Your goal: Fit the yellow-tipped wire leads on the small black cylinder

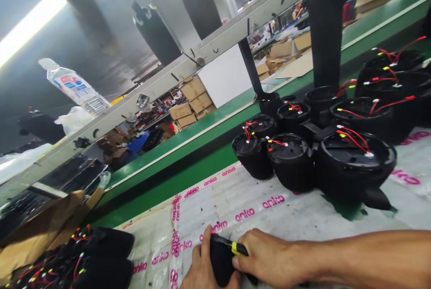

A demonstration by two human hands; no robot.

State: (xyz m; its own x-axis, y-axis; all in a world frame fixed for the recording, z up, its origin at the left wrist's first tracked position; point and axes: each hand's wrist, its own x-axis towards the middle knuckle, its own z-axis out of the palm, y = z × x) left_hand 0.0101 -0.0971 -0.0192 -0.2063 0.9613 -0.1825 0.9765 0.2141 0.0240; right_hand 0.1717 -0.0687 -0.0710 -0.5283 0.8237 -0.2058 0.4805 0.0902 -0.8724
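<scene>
hands: left (202, 267) + right (267, 257) grip black part (220, 264) w/ yellow band
bench: black pots (291, 161), red wires

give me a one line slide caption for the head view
Both hands, left hand and right hand, hold a small black part beside rows of wired black housings on the taped workbench.

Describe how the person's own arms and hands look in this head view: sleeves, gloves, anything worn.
Both hands are bare, with no gloves. The right hand leads into a long bare forearm with no sleeve, watch or band in view. Only part of the left hand shows at the bottom edge; no ring is visible on it.
</scene>
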